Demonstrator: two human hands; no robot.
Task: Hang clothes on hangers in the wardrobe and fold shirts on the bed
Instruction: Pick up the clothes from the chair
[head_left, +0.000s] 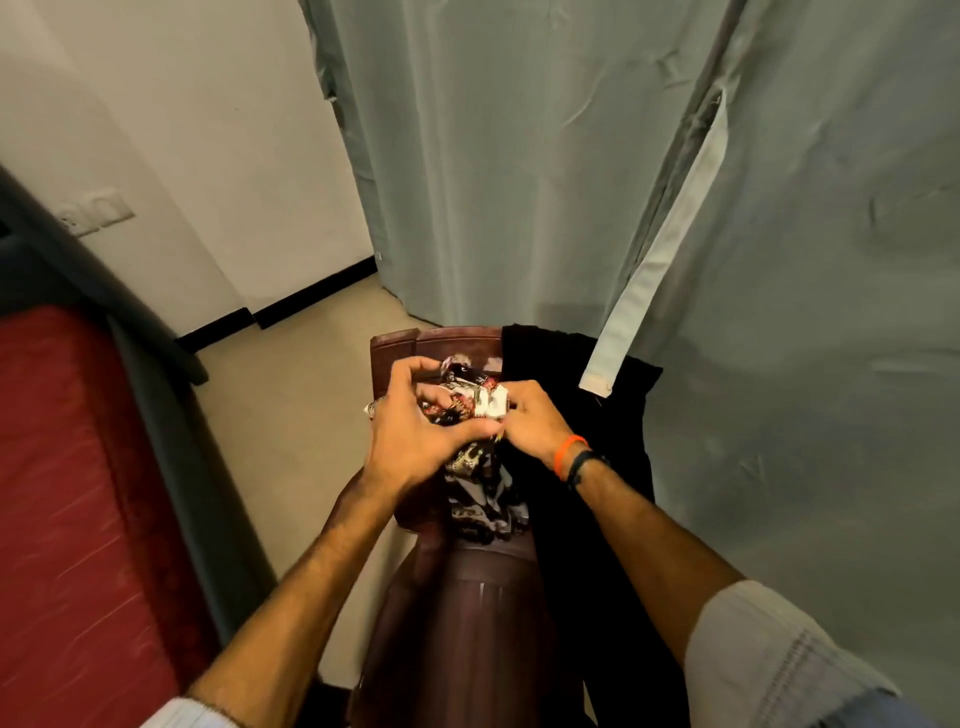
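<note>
I have both hands bunched on the patterned shirt (470, 415), which sits gathered over the top edge of the brown chair (395, 345) backrest, its lower part trailing down the chair toward the seat. My left hand (410, 415) has its fingers curled over the cloth from the left side of the backrest, thumb underneath; my right hand (530, 415) pinches a pale fold of the same shirt, fingers tucked tight, so neither hand is loose. A black garment (576, 415) is draped over the right edge of the backrest, touching the shirt, and that is my main worry: I judge that a careless lift would drag it along.

To do this step well I would find the collar or shoulder seams before pulling, since right now I hold only a wad and cannot tell which part of the shirt it is. Then I would lift straight up off the backrest, shake it open, and carry it left to the red bed (67, 493), which lies along the left side of the chair with a strip of floor between. The grey curtain (519, 182) hangs just behind the chair, so I would keep the lift short of it
</note>
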